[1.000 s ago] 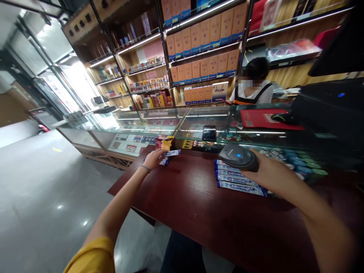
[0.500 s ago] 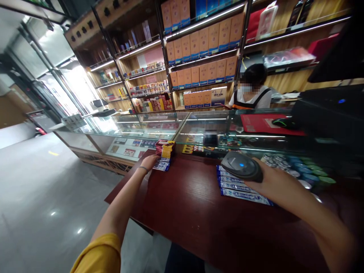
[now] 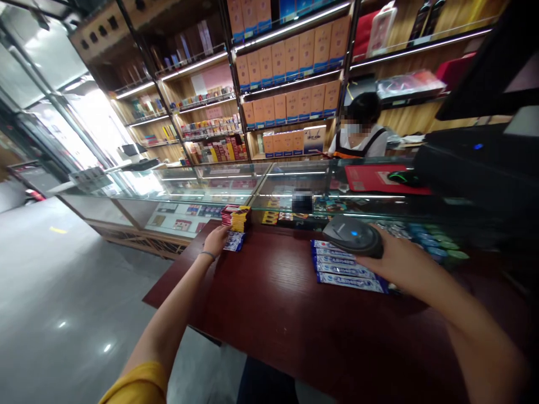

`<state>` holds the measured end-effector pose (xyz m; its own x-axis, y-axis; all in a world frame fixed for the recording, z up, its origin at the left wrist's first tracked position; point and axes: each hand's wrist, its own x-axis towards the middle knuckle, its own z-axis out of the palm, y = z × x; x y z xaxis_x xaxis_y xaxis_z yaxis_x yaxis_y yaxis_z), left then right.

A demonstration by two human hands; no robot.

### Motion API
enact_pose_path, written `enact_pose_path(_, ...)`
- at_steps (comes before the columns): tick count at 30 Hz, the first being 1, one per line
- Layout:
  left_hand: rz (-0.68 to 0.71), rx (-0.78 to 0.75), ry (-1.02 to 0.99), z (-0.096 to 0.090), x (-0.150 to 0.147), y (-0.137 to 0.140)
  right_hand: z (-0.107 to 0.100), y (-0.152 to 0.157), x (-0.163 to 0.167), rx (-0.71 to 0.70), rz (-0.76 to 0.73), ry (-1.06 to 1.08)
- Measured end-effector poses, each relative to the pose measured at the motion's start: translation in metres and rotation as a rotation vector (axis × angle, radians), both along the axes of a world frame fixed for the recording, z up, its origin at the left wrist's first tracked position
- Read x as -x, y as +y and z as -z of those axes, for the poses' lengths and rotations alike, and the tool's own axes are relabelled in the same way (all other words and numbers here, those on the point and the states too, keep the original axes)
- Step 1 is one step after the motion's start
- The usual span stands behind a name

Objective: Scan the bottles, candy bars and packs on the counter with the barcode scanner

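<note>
My right hand [image 3: 387, 252] is wrapped round a dark grey handheld barcode scanner [image 3: 351, 234] with a blue light on top. Right under the scanner, a row of slim blue-and-white packets [image 3: 347, 278] lies side by side on the dark red wooden table [image 3: 269, 303]. At the table's far left, my left hand [image 3: 216, 241] is closed at the left end of more blue-and-white packets [image 3: 234, 242]; its fingertips are partly hidden. A stack of red-and-yellow packets [image 3: 236, 217] stands just behind those fingers.
A glass display counter [image 3: 202, 193] runs along the table's far edge. Behind it are a masked person [image 3: 362, 134] and shelves of orange boxes [image 3: 295, 56]. Several round cans [image 3: 438, 238] and a black machine [image 3: 475, 163] stand at the right. A mouse [image 3: 402, 178] rests on a red mat [image 3: 357, 178].
The view has shifted slightly, so the scene sits further left. Both hands keep their places, the left by the stacked packets and the right holding the scanner over the row.
</note>
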<state>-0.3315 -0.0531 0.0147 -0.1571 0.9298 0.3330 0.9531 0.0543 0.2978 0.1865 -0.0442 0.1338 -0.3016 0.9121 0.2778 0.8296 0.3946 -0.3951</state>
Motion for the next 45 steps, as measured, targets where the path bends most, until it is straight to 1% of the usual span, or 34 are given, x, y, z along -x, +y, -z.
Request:
enact_pose_path(2,0.004,-0.106,-0.054,0.003,-0.021,-0.001,-0.005,-0.001,-0.005,0.058,-0.035,0.035)
enact_pose_path(4,0.024,-0.19,-0.129,0.006,-0.049,0.001,-0.011,-0.002,-0.01,0.073,-0.019,0.066)
enact_pose_path(8,0.118,-0.259,-0.29,0.009,-0.117,0.012,-0.024,-0.005,-0.022,0.071,-0.04,0.126)
enact_pose_path(10,0.213,-0.266,-0.352,0.01,-0.154,0.02,-0.03,-0.007,-0.028,0.075,-0.057,0.16)
enact_pose_path(12,0.315,-0.265,-0.407,0.012,-0.19,0.029,-0.033,-0.008,-0.033,0.079,-0.043,0.184)
enact_pose_path(16,0.492,-0.217,-0.507,0.018,-0.257,0.044,-0.036,-0.009,-0.045,0.074,-0.04,0.258)
enact_pose_path(20,0.636,-0.151,-0.531,0.023,-0.309,0.057,-0.038,-0.01,-0.057,0.053,-0.04,0.333)
enact_pose_path(21,0.656,-0.141,-0.541,0.024,-0.319,0.059,-0.039,-0.01,-0.06,0.054,-0.033,0.342)
enact_pose_path(23,0.671,-0.128,-0.573,0.027,-0.336,0.064,-0.042,-0.012,-0.067,0.101,0.003,0.35)
enact_pose_path(25,0.657,-0.115,-0.584,0.031,-0.347,0.067,-0.044,-0.013,-0.073,0.182,0.058,0.362)
enact_pose_path(27,0.625,-0.093,-0.545,0.035,-0.352,0.069,-0.047,-0.015,-0.078,0.229,0.086,0.393)
enact_pose_path(31,0.592,-0.069,-0.447,0.045,-0.354,0.07,-0.049,-0.015,-0.081,0.222,0.075,0.433)
enact_pose_path(34,0.608,-0.059,-0.472,0.046,-0.353,0.066,-0.047,-0.014,-0.081,0.22,0.08,0.447)
enact_pose_path(37,0.609,-0.073,-0.644,0.036,-0.352,0.059,-0.045,-0.013,-0.083,0.216,0.09,0.451)
enact_pose_path(39,0.556,-0.141,-0.815,0.025,-0.349,0.054,-0.045,-0.013,-0.083,0.198,0.086,0.447)
enact_pose_path(42,0.377,-0.272,-1.046,0.007,-0.339,0.05,-0.047,-0.014,-0.079,0.185,0.095,0.434)
enact_pose_path(43,0.311,-0.277,-1.128,0.003,-0.333,0.048,-0.047,-0.014,-0.076,0.187,0.101,0.428)
enact_pose_path(45,0.215,-0.209,-1.329,-0.002,-0.317,0.044,-0.046,-0.014,-0.068,0.169,0.102,0.409)
